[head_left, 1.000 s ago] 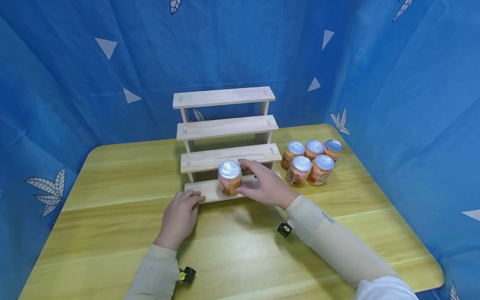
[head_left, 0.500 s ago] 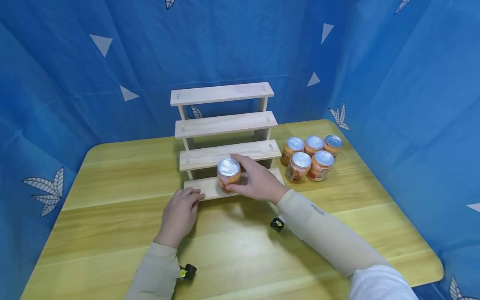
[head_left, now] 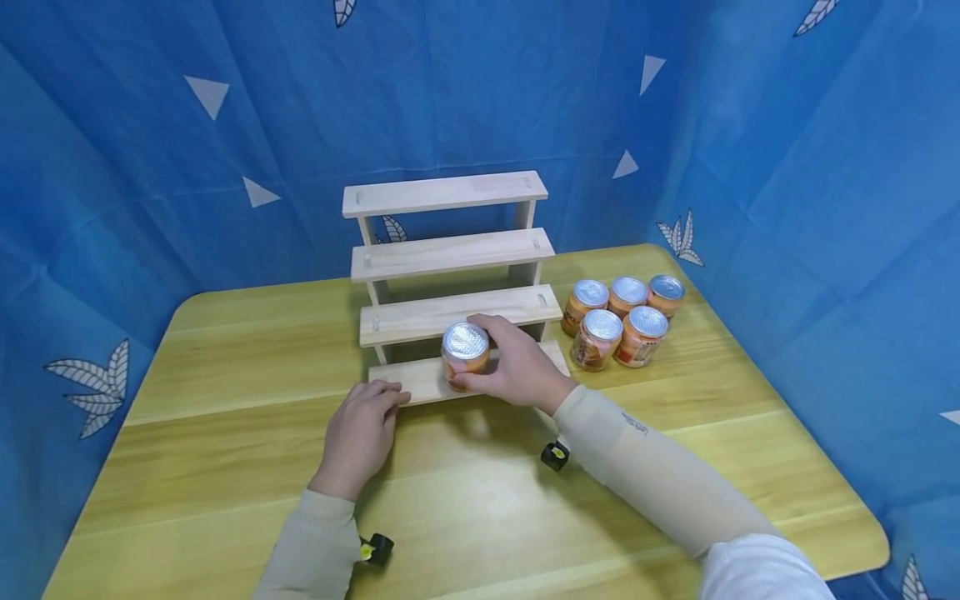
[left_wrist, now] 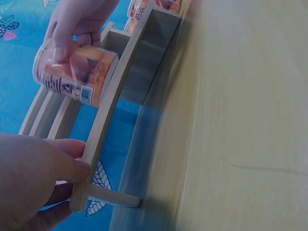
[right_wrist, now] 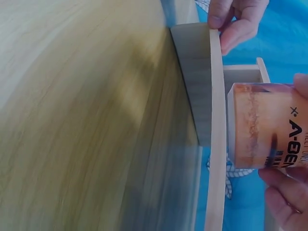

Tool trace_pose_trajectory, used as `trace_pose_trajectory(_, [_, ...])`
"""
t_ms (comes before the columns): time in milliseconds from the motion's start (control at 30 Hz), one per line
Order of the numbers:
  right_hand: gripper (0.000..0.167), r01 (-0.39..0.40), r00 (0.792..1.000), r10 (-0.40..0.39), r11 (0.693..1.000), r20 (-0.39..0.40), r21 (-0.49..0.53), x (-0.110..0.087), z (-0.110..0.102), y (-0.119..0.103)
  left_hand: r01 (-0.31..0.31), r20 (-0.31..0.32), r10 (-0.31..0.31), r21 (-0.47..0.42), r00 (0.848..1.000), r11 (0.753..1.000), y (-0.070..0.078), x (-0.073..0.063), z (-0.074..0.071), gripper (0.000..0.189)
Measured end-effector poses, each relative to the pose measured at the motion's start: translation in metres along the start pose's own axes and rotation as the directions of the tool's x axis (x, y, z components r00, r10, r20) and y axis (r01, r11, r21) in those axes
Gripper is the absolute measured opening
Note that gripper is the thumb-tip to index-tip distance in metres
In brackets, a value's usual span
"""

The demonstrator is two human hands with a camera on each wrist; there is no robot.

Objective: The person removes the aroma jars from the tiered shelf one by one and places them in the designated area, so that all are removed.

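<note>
A pale wooden four-step display stand [head_left: 453, 316] stands at the back of the table. My right hand [head_left: 519, 365] grips a silver-topped, orange-labelled can [head_left: 465, 354], thumb at the front and fingers round the far side. The can is upright over the middle of the lowest step [head_left: 416, 380]; in the right wrist view a narrow gap shows between the can's base [right_wrist: 232, 126] and the board. At the left end of that step, my left hand [head_left: 358, 437] pinches the board, with its thumb [left_wrist: 72, 166] on the edge.
Several similar cans [head_left: 602, 327] stand grouped in two rows on the table, right of the stand. Blue patterned cloth [head_left: 450, 92] hangs behind and at both sides. The yellowish wooden table [head_left: 480, 517] extends in front of the stand.
My right hand has closed further round the can, which has shifted slightly right along the lowest step. My left hand has stayed at the board's end.
</note>
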State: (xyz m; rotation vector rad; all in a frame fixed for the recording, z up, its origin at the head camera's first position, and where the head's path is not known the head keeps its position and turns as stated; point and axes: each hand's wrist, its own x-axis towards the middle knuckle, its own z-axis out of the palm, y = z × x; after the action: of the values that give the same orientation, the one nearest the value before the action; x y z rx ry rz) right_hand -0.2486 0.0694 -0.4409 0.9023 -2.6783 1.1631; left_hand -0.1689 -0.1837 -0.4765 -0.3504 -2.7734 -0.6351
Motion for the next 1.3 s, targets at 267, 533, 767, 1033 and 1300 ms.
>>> trace_pose_trajectory(267, [0.078,0.011,0.998,-0.011,1.000,-0.061,0.002,-0.008,-0.019,0.010,-0.017,-0.008,0.017,-0.002,1.000,1.000,-0.001,0.000,0.000,0.024])
trace_pose_trajectory(533, [0.079,-0.034,0.993,0.029,0.999,-0.111,-0.041,-0.022,-0.040,0.018,-0.021,-0.010,0.021,-0.001,1.000,1.000,-0.003,-0.001,0.001,0.024])
trace_pose_trajectory(767, [0.078,-0.051,0.987,0.046,0.998,-0.156,-0.031,-0.032,-0.061,0.026,-0.013,-0.007,0.013,-0.005,1.000,1.000,-0.002,-0.002,0.002,0.023])
trace_pose_trajectory(1033, [0.075,-0.127,0.957,0.107,0.990,-0.271,-0.056,-0.044,-0.097,0.042,-0.020,-0.009,0.020,-0.009,1.000,1.000,0.000,-0.001,0.000,0.024])
trace_pose_trajectory(1300, [0.074,-0.209,0.921,0.174,0.976,-0.349,-0.064,-0.058,-0.124,0.065,-0.021,-0.004,0.021,-0.012,1.000,1.000,0.001,0.000,0.000,0.023])
